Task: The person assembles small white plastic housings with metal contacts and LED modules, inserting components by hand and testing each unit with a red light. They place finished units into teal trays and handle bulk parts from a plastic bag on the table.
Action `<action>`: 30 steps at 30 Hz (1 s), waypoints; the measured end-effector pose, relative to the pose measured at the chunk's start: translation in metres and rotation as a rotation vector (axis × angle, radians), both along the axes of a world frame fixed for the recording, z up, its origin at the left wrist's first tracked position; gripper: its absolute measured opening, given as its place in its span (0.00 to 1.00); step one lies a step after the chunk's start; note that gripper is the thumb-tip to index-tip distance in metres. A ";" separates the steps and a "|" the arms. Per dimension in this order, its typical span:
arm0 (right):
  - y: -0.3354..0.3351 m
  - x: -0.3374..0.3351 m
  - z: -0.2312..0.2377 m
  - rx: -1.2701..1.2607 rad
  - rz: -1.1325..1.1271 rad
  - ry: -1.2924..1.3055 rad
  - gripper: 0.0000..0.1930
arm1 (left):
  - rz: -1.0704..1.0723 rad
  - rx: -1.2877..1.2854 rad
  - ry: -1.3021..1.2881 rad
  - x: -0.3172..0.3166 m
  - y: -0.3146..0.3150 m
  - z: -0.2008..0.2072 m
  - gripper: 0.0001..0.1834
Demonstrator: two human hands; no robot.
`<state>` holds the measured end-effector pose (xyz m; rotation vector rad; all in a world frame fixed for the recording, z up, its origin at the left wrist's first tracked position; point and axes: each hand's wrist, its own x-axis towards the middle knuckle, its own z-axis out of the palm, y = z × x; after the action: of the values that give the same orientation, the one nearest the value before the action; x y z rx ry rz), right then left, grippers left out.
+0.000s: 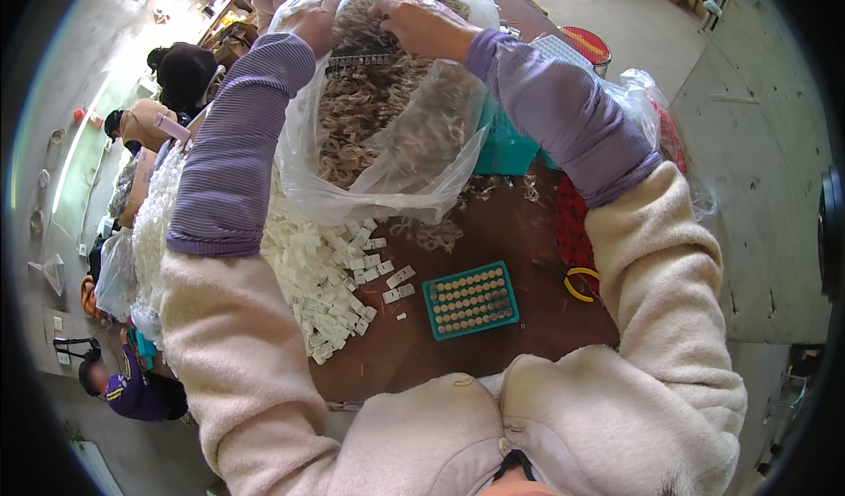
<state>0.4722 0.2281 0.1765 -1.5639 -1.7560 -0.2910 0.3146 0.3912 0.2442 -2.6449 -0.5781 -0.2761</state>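
A large clear plastic bag (370, 198) stands open at the far side of the table, filled with tangled brown-grey strands in bundles (365, 113). A dark strip with a row of pale pieces (359, 61) lies on top of them. My left hand (317, 24) is at the bag's far left rim, its fingers bent inward and partly hidden. At the far right of the opening, my right hand (424, 26) has its fingers curled down among the strands. What either hand grips cannot be made out.
White rectangular pieces (321, 276) are heaped left of centre. Nearer me sits a teal tray (471, 299) with rows of round pieces. Yellow-handled pliers (579, 285) lie at right beside red cloth (574, 227). A red-topped tin (588, 45) stands beyond. Several people work at left.
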 end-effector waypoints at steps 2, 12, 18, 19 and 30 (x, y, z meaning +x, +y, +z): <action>0.019 0.001 0.001 -0.094 -0.015 0.133 0.18 | -0.016 0.114 0.144 -0.020 -0.008 0.000 0.31; 0.071 -0.002 0.011 -0.096 -0.148 -0.373 0.31 | -0.022 0.443 0.353 -0.078 -0.034 0.005 0.19; 0.084 -0.009 0.015 -0.244 -0.297 -0.526 0.43 | -0.031 0.475 0.167 -0.081 -0.029 -0.009 0.16; 0.085 -0.009 0.015 -0.250 -0.307 -0.507 0.43 | -0.023 0.515 0.159 -0.079 -0.029 -0.013 0.19; 0.087 -0.001 0.014 -0.334 -0.274 -0.303 0.39 | 0.001 0.514 -0.044 -0.080 -0.033 -0.028 0.11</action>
<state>0.4711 0.3152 0.1906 -2.0985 -1.8889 -0.4013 0.2349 0.3586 0.2162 -2.1468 -0.4493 -0.4213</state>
